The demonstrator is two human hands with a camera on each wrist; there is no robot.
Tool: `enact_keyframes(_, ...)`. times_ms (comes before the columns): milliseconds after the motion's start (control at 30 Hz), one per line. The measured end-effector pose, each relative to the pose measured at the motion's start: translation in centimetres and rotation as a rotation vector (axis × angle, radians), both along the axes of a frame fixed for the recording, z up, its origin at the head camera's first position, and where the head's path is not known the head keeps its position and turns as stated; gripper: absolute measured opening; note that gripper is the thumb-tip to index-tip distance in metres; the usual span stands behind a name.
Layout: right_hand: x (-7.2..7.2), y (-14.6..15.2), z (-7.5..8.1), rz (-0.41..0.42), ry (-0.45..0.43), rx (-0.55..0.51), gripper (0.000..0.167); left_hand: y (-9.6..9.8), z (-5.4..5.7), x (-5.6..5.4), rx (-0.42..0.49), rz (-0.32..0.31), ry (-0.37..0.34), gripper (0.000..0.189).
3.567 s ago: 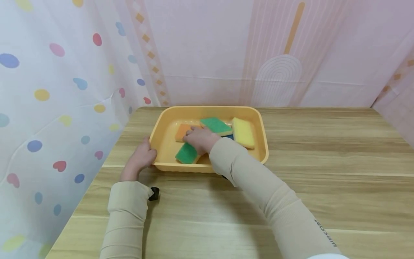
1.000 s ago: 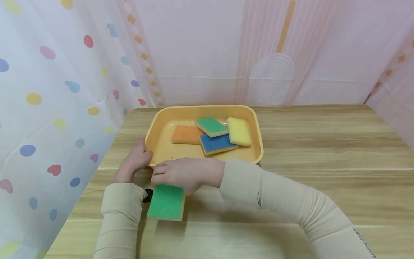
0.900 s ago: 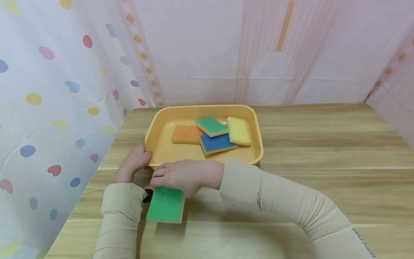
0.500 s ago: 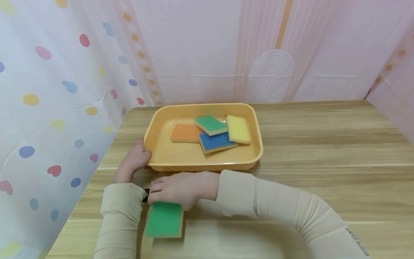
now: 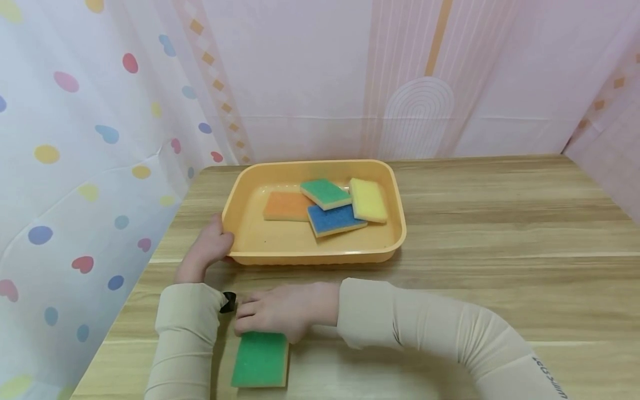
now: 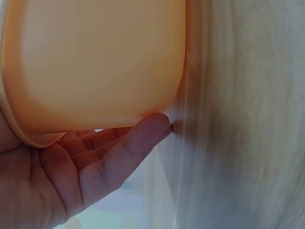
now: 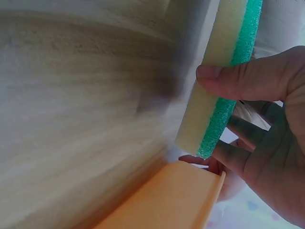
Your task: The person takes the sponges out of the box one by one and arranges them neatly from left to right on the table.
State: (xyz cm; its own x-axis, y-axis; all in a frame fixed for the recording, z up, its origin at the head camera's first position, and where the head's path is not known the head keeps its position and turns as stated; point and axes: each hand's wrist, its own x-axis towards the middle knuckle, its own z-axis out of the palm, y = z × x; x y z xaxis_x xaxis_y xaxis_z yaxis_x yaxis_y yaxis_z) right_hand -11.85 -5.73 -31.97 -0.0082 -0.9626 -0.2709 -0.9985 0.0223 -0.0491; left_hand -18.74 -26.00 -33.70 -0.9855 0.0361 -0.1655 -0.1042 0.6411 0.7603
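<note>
My left hand (image 5: 206, 247) holds the near left corner of a yellow-orange plastic basin (image 5: 310, 258); in the left wrist view its fingers (image 6: 128, 148) lie against the outer wall. My right hand (image 5: 290, 308) grips the far edge of a green-topped scouring sponge (image 5: 261, 361), low over the table in front of the basin. In the right wrist view the thumb lies across the sponge's pale foam side (image 7: 193, 119), the other fingers at its green face. I cannot tell whether the sponge touches the wood.
Inside the basin lie an orange sponge (image 5: 286, 206), a green one (image 5: 326, 193), a blue one (image 5: 334, 220) and a yellow one (image 5: 368, 200), the last three overlapping. The wooden table (image 5: 500, 239) extends to the right. Patterned curtains (image 5: 310, 78) hang behind and to the left.
The right hand has lifted the green sponge out of the basin, over its near rim, and brought it toward me and down. The left hand has stayed at the basin's corner.
</note>
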Motion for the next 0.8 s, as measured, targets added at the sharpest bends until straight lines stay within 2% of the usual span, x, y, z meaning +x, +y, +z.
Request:
enact_keyframes(233, 0.3, 0.1, -0.7, 0.036, 0.033, -0.009, 0.067, 0.0, 0.0, -0.1, 0.002, 0.000, 0.001, 0.054)
enact_keyframes(500, 0.4, 0.1, -1.4, 0.012, 0.042, -0.012, 0.068, 0.0, 0.2, 0.1, -0.059, -0.007, 0.001, 0.055)
enact_keyframes(800, 0.1, -0.1, -2.3, -0.006, 0.025, -0.022, 0.070, -0.1, 0.1, 0.1, -0.057, 0.000, -0.015, 0.055)
